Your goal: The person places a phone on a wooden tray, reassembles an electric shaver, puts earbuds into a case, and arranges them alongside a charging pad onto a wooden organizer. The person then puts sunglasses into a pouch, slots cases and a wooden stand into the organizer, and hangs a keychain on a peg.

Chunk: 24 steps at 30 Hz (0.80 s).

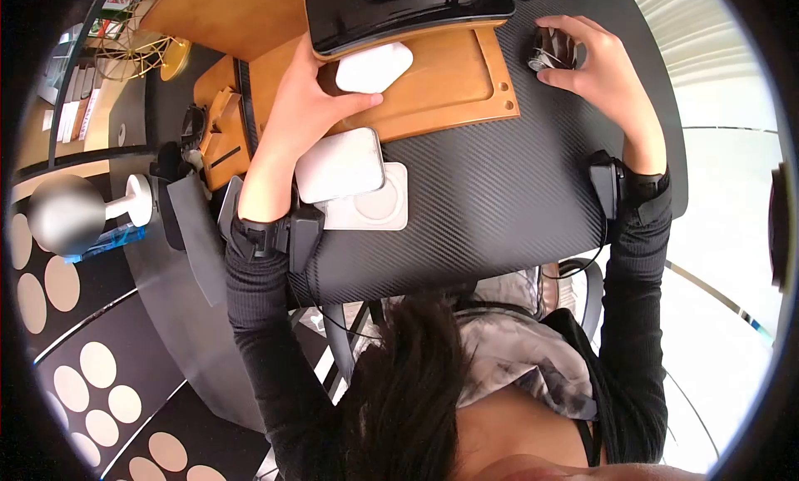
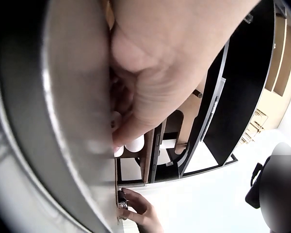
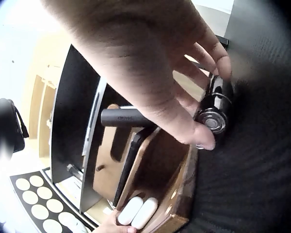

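In the head view my left hand (image 1: pixel 304 106) reaches over the wooden tray (image 1: pixel 466 81). Its thumb and fingers hold a white rounded case (image 1: pixel 374 66), which shows as two white lobes (image 3: pixel 138 213) side by side in the right wrist view. Part of its fingers is hidden under the glossy black device on the stand. My right hand (image 1: pixel 603 73) is at the far right of the desk, thumb and fingers curled round a small black cylinder (image 1: pixel 558 52). The right wrist view shows its metal-ringed round end (image 3: pixel 212 121) close over the black desk surface.
A glossy black device (image 1: pixel 408 19) overhangs the tray. Near my left wrist, a silver slab (image 1: pixel 339 166) overlaps a white pad with a round mark (image 1: pixel 391 210). Sunglasses (image 1: pixel 193 125) and wooden holders (image 1: pixel 225 131) stand left; a gold wire ornament (image 1: pixel 171 61) is behind.
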Each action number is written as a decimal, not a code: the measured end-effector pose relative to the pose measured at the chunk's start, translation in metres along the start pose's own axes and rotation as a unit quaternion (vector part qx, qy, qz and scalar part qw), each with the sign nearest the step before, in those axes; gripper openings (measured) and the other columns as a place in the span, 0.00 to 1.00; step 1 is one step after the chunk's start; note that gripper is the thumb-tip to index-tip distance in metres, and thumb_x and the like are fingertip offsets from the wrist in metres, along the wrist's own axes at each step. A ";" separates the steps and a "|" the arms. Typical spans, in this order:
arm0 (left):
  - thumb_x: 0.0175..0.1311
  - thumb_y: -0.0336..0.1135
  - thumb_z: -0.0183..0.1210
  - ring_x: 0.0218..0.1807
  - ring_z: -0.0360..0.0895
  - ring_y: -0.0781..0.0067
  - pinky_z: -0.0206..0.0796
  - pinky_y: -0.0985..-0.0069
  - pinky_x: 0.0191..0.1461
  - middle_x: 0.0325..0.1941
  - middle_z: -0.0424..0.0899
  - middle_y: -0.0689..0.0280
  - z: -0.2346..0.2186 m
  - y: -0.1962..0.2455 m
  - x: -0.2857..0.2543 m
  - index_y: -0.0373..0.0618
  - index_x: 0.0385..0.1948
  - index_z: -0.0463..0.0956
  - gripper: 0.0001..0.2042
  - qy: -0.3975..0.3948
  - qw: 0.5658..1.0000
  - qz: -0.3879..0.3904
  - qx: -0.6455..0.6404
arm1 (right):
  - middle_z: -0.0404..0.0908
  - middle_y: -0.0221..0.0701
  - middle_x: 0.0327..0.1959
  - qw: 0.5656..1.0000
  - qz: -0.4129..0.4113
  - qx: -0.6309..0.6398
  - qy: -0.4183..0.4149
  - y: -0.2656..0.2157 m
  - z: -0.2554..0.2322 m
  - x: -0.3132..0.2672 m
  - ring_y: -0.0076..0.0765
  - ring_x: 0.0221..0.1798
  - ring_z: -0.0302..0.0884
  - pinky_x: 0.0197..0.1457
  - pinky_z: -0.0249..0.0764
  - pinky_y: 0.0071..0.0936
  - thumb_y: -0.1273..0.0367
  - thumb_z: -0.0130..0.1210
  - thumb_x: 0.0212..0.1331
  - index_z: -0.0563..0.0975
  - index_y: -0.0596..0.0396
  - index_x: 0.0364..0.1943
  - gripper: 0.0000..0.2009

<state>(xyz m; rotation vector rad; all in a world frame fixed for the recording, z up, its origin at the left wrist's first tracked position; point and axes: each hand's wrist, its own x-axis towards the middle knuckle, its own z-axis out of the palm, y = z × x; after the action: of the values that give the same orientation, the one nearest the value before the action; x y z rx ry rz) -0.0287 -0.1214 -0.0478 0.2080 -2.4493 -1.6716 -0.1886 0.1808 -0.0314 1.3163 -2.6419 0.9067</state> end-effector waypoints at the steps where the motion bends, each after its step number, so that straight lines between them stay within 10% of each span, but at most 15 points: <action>1: 0.39 0.24 0.73 0.57 0.74 0.69 0.67 0.72 0.59 0.54 0.77 0.61 0.001 0.000 -0.001 0.39 0.62 0.60 0.42 0.006 0.999 0.019 0.037 | 0.78 0.36 0.40 1.000 -0.002 -0.001 -0.002 -0.005 -0.001 0.001 0.39 0.39 0.79 0.46 0.76 0.31 0.71 0.67 0.40 0.77 0.52 0.50 0.26; 24: 0.37 0.35 0.75 0.61 0.70 0.58 0.60 0.66 0.65 0.55 0.76 0.58 -0.008 -0.005 0.000 0.41 0.63 0.60 0.45 0.010 0.988 0.052 0.146 | 0.68 0.36 0.54 0.943 -0.279 0.150 -0.104 -0.125 0.069 -0.015 0.42 0.56 0.68 0.52 0.69 0.36 0.65 0.62 0.51 0.76 0.53 0.47 0.18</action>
<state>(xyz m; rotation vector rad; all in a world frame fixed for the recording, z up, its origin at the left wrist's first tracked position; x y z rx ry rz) -0.0265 -0.1299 -0.0496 0.1313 -2.6310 -1.2591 -0.0717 0.0972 -0.0330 2.1848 -2.0919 1.1443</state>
